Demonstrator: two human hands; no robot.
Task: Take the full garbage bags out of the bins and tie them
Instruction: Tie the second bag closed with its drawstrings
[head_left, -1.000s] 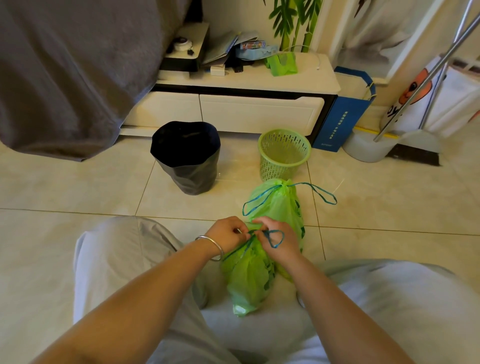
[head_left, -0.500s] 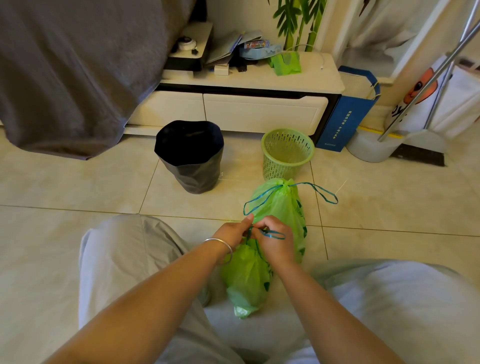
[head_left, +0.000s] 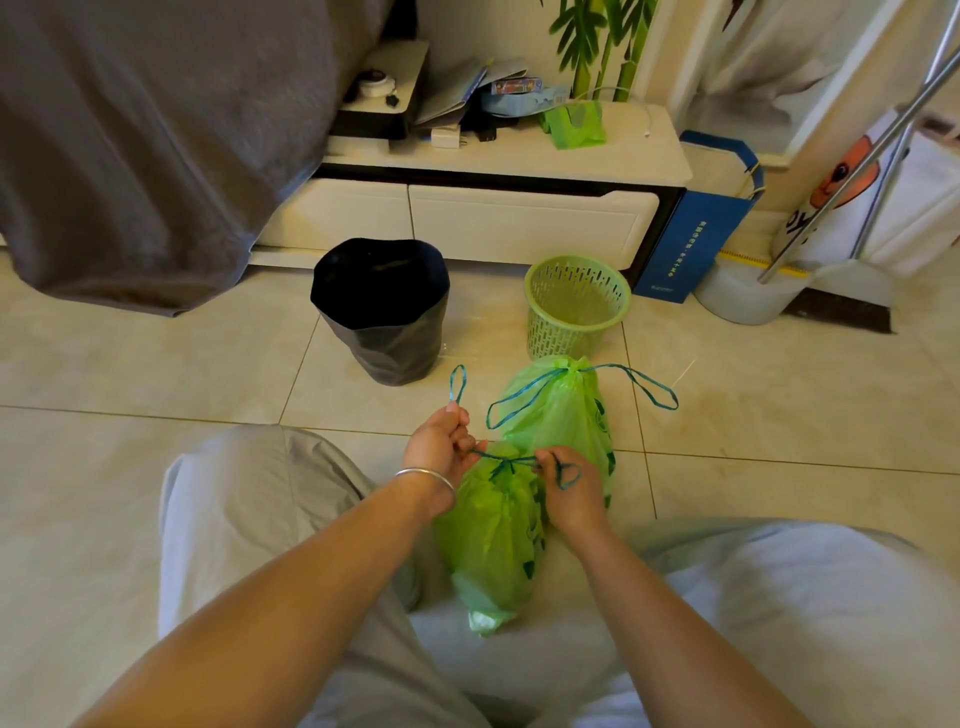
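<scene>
The left hand and right hand each pinch a blue drawstring loop of the near green bag, whose knot is partly hidden behind the fingers.

Nothing legible anywhere. Pale characters in vertical lines on the tall blue paper carrier bag, too small to read. Dark green printed marks on the two light green plastic garbage bags, shapes indistinct.

green bag, blue drawstring, black bin
</scene>
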